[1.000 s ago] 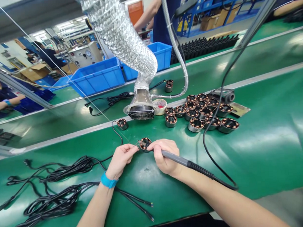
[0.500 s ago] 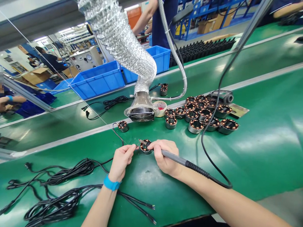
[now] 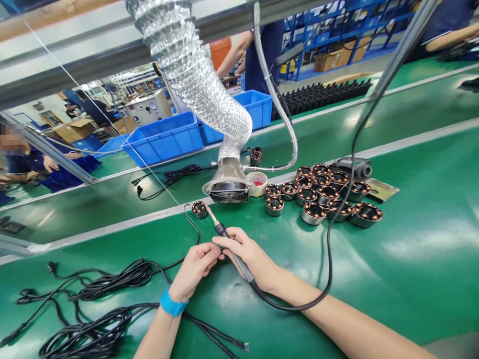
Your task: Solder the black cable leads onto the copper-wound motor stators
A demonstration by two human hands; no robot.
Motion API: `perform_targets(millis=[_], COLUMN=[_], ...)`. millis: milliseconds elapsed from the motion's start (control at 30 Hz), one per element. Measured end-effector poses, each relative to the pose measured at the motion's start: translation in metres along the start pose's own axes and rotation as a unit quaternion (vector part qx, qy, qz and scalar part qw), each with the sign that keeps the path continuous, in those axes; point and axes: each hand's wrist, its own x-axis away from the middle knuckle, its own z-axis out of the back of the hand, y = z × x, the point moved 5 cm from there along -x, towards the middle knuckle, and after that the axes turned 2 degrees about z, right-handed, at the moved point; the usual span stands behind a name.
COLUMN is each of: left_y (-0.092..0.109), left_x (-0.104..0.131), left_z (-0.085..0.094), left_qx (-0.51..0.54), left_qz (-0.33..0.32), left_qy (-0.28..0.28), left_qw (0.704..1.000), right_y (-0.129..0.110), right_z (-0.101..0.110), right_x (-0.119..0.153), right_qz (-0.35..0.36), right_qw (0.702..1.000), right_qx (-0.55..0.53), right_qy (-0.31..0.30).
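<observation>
Nearer me than the extractor hood, my right hand grips the soldering iron, its tip beyond my fingers. My left hand pinches narrowly; I cannot tell on what. Coil rings lie right of the hood, blue bins beyond.

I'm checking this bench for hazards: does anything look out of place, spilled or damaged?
Nothing looks spilled or plainly damaged. One oddity: the black cord of the pen-like tool in the right hand crosses the right forearm, where it might snag.
</observation>
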Motion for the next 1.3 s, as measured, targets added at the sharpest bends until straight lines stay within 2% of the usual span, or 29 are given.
perform_targets(millis=[67,133,233,333,467,600,733,900,1033,1100,1133,1200,1267,1300], left_y=[-0.001,-0.005,-0.012,-0.017,-0.018,-0.009,0.009,0.035,0.059,0.071,0.077,0.084,0.08,0.076], left_x=[0.001,0.0,-0.003,-0.007,-0.013,-0.022,-0.038,-0.056,-0.039,-0.026,-0.022,-0.022,-0.029,-0.033], left_z=[0.0,0.0,-0.006,-0.012,-0.01,0.006,0.031,0.072,0.096,0.094,0.087,0.063,0.039,0.032], left_qx=[0.001,0.017,0.088,0.17,0.208,0.171,0.047,-0.062,-0.129,-0.195,-0.252,-0.403,-0.543,-0.594], left_qz=[0.003,0.008,0.016,0.011,-0.014,-0.049,-0.091,-0.124,-0.161,-0.197,-0.218,-0.247,-0.232,-0.208], left_qy=[-0.004,-0.006,-0.001,0.011,0.035,0.073,0.171,0.297,0.4,0.433,0.421,0.337,0.229,0.195], left_qw=[1.0,1.0,0.996,0.985,0.977,0.981,0.98,0.945,0.893,0.858,0.844,0.814,0.774,0.752], right_y=[0.003,0.006,0.01,0.011,0.007,0.0,-0.007,-0.018,-0.025,-0.029,-0.031,-0.035,-0.039,-0.04], right_z=[-0.003,-0.006,-0.006,-0.008,-0.01,-0.009,0.005,0.022,0.026,0.028,0.029,0.032,0.035,0.037], right_x=[0.002,0.004,0.005,0.005,0.004,0.004,0.004,0.002,0.003,0.003,0.004,0.004,0.005,0.006], right_qz=[-0.013,-0.03,-0.063,-0.09,-0.084,-0.037,-0.005,0.025,0.043,0.048,0.048,0.047,0.047,0.046], right_qw=[1.0,0.997,0.987,0.977,0.975,0.984,0.98,0.972,0.969,0.966,0.964,0.959,0.954,0.952], right_qx=[-0.024,-0.045,-0.062,-0.076,-0.07,-0.028,0.038,0.056,0.055,0.054,0.055,0.063,0.072,0.076], right_qy=[0.01,0.047,0.132,0.18,0.194,0.171,0.193,0.229,0.239,0.249,0.256,0.273,0.288,0.295])
